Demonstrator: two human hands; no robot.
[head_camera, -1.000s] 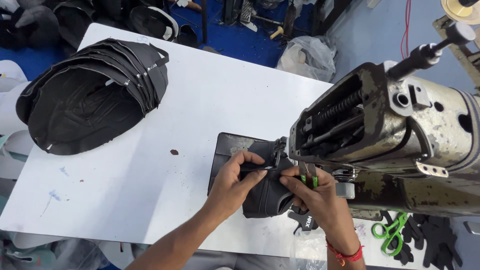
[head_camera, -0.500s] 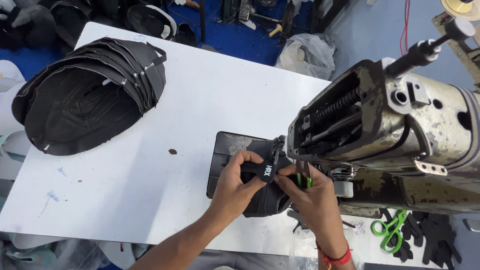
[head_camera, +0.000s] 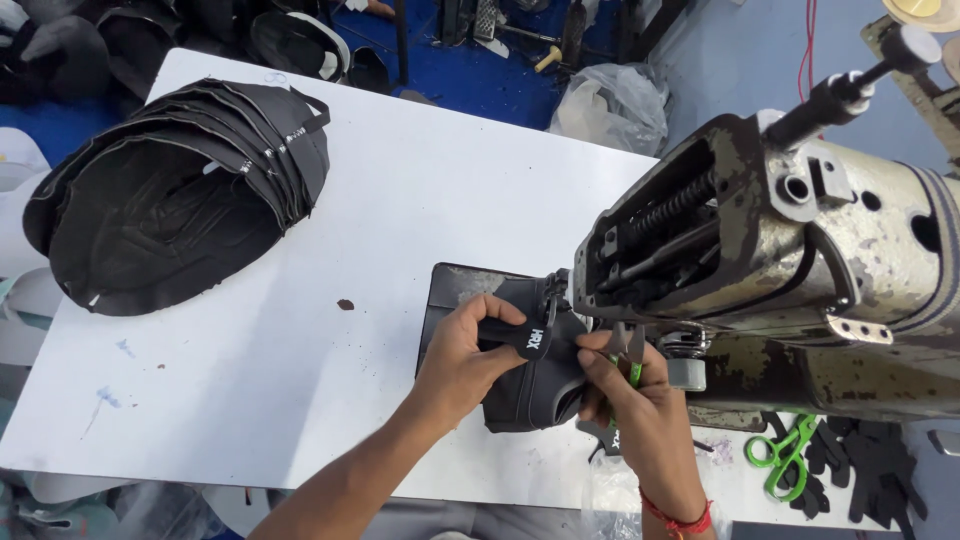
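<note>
A black shoe-upper piece (head_camera: 545, 385) lies under the head of a worn industrial sewing machine (head_camera: 780, 250). My left hand (head_camera: 465, 355) pinches a black strap with a small white label (head_camera: 525, 338) on top of that piece. My right hand (head_camera: 625, 395) holds the piece's right side just below the needle area, with small green-handled snips (head_camera: 633, 368) tucked between its fingers. A red thread band sits on my right wrist.
A large stack of black curved upper pieces (head_camera: 170, 205) rests at the table's far left. The white table (head_camera: 300, 400) has a small dark spot. Green scissors (head_camera: 785, 455) and black cut parts (head_camera: 870, 470) lie at the right. A plastic bag (head_camera: 610, 100) sits beyond the table.
Both hands have shifted slightly on the black piece, with the left hand drawing the labelled strap up over it. The view has tilted a little.
</note>
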